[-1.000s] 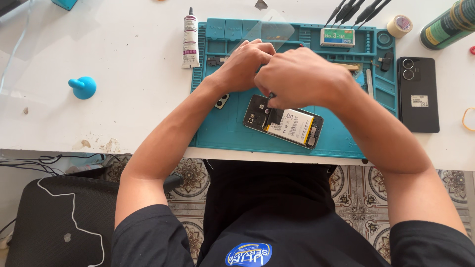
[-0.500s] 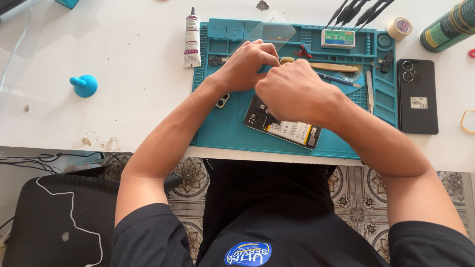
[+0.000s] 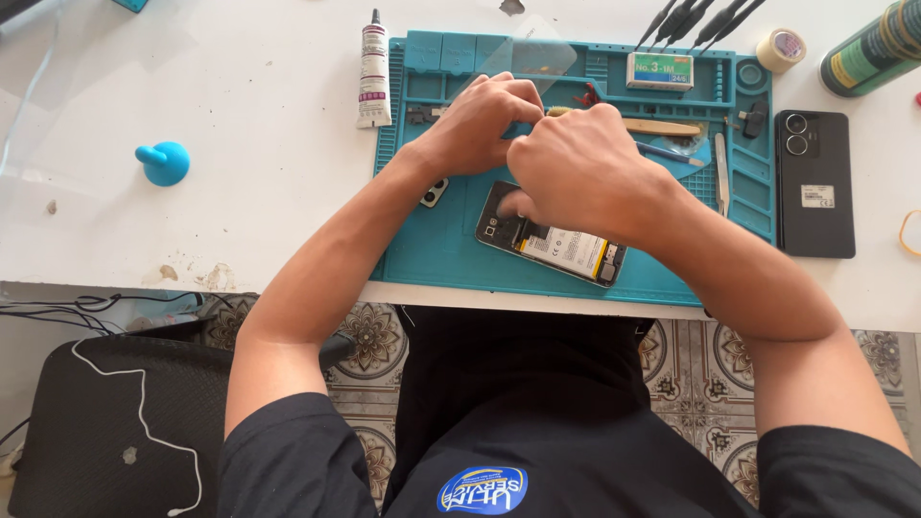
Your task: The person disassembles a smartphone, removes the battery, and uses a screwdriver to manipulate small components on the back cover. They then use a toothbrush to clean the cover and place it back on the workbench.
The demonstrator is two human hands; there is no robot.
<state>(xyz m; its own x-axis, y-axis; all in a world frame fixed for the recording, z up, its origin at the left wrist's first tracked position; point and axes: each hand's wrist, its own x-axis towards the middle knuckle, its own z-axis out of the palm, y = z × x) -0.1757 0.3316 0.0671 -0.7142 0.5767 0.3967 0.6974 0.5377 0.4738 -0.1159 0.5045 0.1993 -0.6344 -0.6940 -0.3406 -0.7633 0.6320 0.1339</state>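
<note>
Hands have drifted up off the phone, which lies open on the mat. My left hand and right hand now meet above it, fingers bunched together on something too small to tell.

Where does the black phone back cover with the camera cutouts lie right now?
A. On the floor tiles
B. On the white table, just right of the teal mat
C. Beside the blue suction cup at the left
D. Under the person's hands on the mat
B: the black back cover lies flat on the white table, just past the right edge of the teal mat.
</note>
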